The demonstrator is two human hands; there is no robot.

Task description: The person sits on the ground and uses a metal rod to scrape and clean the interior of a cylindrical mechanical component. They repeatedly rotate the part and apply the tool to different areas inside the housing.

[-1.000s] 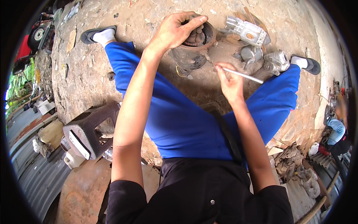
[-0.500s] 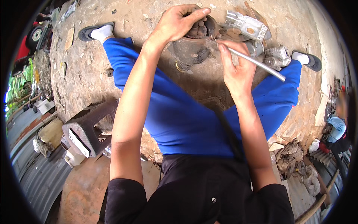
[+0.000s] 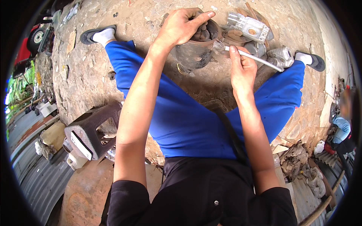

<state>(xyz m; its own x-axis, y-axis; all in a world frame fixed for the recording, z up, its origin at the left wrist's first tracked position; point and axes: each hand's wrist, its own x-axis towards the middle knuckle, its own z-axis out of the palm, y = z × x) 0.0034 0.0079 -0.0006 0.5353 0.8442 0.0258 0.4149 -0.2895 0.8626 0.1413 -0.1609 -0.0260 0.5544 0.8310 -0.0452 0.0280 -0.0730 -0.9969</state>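
Between my knees: left hand (image 3: 180, 27) clamps heavy, greasy motor housing (image 3: 196, 51) by rim; right hand (image 3: 241, 69) pinches light wire brush (image 3: 245, 54).

Ground surface: rough, uneven stone and packed earth (image 3: 94, 75), tan and grey, lit by bright daylight. Loose rubble and small debris are scattered across it. A dark plastic stool (image 3: 92, 130) is positioned at the left, with a rusted metal drum (image 3: 88, 192) just below it. Corrugated metal sheeting (image 3: 36, 180) is noted along the lower left edge. Green vegetation (image 3: 17, 84) is visible at far left. Crumpled rags (image 3: 301, 165) are heaped at lower right.
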